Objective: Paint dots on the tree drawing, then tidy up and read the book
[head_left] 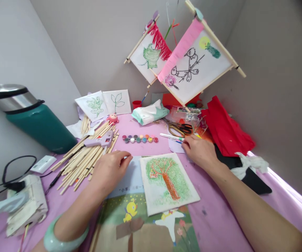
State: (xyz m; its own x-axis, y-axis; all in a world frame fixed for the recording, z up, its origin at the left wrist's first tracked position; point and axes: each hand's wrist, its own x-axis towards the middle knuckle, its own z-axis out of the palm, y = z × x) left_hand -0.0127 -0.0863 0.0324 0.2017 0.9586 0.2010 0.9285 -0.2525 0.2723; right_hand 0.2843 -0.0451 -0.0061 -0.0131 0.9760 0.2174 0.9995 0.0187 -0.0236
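Observation:
A white sheet with a crayon tree drawing (166,182) lies on an open picture book (140,224) on the pink table (214,206). My left hand (111,169) rests on the book's top left corner, fingers curled loosely, holding nothing I can see. My right hand (199,148) reaches toward a white marker pen (171,137) and some paper by it; its fingertips touch the pen's end, fingers bent. A strip of small paint pots (140,139) sits just beyond the drawing. A pale green bangle (59,238) is on my left wrist.
Wooden sticks (85,157) with a glue gun (100,140) lie at left. Scissors (178,128), a wipes pack (149,112), red fabric (225,131) and two stick-framed drawings (190,63) stand behind. A green bin (33,119) and cables (14,171) are at far left.

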